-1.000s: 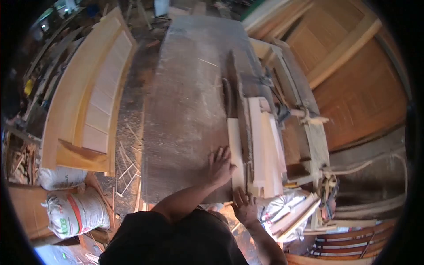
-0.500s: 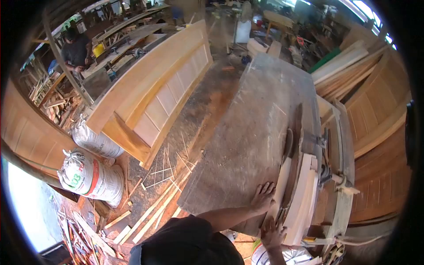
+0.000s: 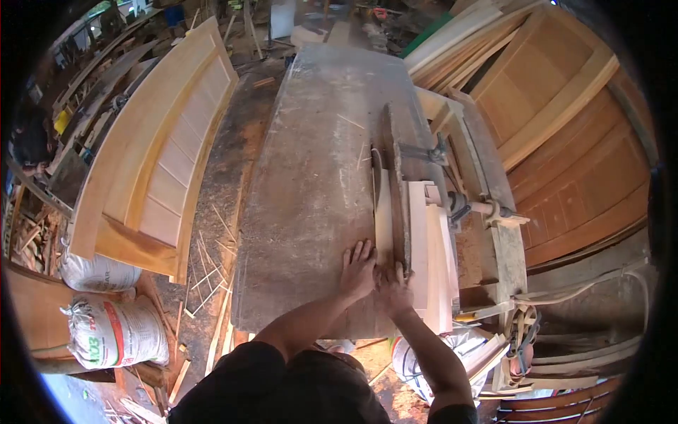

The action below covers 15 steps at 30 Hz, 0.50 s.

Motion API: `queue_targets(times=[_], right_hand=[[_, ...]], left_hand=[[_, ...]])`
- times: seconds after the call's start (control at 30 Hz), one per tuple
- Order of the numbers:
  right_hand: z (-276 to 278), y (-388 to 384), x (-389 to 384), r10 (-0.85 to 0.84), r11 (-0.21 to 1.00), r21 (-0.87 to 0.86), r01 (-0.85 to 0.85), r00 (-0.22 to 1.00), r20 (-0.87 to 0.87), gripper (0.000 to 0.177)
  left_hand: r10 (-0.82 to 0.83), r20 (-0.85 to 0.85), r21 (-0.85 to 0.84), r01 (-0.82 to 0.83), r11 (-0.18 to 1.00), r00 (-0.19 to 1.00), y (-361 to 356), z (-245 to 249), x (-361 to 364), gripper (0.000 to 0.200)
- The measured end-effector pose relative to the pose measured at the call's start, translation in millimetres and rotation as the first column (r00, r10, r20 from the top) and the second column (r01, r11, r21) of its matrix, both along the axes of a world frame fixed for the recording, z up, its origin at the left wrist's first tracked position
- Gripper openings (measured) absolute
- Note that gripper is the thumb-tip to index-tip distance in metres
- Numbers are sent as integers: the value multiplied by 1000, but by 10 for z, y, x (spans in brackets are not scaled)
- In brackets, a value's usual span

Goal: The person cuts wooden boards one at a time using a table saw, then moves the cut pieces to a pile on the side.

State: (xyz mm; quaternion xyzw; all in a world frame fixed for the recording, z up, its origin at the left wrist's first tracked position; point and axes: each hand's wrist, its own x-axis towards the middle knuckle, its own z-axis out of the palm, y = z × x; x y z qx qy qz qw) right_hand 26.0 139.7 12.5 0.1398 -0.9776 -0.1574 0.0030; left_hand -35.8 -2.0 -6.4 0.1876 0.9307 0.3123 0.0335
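A narrow pale wood strip (image 3: 383,219) lies lengthwise on the dark worktable (image 3: 304,191), alongside a long dark guide board (image 3: 399,205). My left hand (image 3: 359,270) rests on the tabletop at the strip's left side, its fingers stretched forward. Close beside it, my right hand (image 3: 393,288) grips the strip's near end, next to the guide board; its fingers partly hide that end. At the strip's far end, a thin curved edge, apparently a saw blade (image 3: 376,157), rises from the table.
Pale wood pieces (image 3: 429,254) are stacked right of the guide board, near a clamp (image 3: 459,207). Left of the table stands a panelled wooden piece (image 3: 159,162), with filled sacks (image 3: 116,332) beyond. Thin offcuts (image 3: 208,275) litter the floor. A person (image 3: 34,141) is at far left.
My view has turned to the right and moved nearer the table. Both hands have moved forward along the guide board, and the strip has advanced with them.
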Motion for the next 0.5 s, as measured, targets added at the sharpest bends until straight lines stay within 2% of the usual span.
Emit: queue_targets(times=[0.03, 0.13, 0.17, 0.23, 0.3, 0.33, 0.37, 0.4, 0.43, 0.47, 0.5], right_hand=[[-17, -9, -112, -19, 1000, 7, 19, 1000, 4, 45], [-44, -87, -247, -103, 995, 16, 103, 994, 37, 46], [-53, -99, -201, -133, 991, -2, 133, 989, 70, 47], [120, -196, 61, -163, 985, -41, 168, 980, 119, 48], [106, -220, 692, -160, 982, -80, 172, 978, 136, 51], [137, -209, 1118, -186, 955, -209, 212, 973, 136, 58], [173, -200, 1546, -207, 910, -337, 242, 969, 137, 65], [258, -198, 1821, -268, 845, -395, 361, 924, 272, 75], [358, -240, 1890, -340, 851, -344, 396, 916, 213, 77], [347, -255, 1879, -423, 771, -435, 466, 884, 198, 73], [233, -204, 1870, -398, 597, -677, 431, 891, 217, 71]], left_hand=[[26, -38, 26, -25, 999, 999, 39, -68, -115, 56], [38, 15, 38, -38, 999, 999, 72, -115, -256, 56], [25, -33, 49, -23, 999, 999, 42, -130, -234, 57], [-61, -39, 31, 62, 998, 997, -29, -59, 20, 59], [-186, -101, 15, 188, 982, 977, -116, -32, 501, 58], [-266, -152, -5, 268, 963, 952, -210, -70, 839, 55], [-342, -135, 103, 356, 929, 930, -366, 105, 1110, 51], [-410, -131, 205, 429, 880, 903, -496, 254, 1246, 48], [-429, -72, 232, 433, 871, 901, -541, 259, 1209, 46], [-440, 1, 258, 425, 868, 898, -577, 269, 1214, 45], [-445, 77, 281, 409, 868, 892, -609, 266, 1256, 43]])
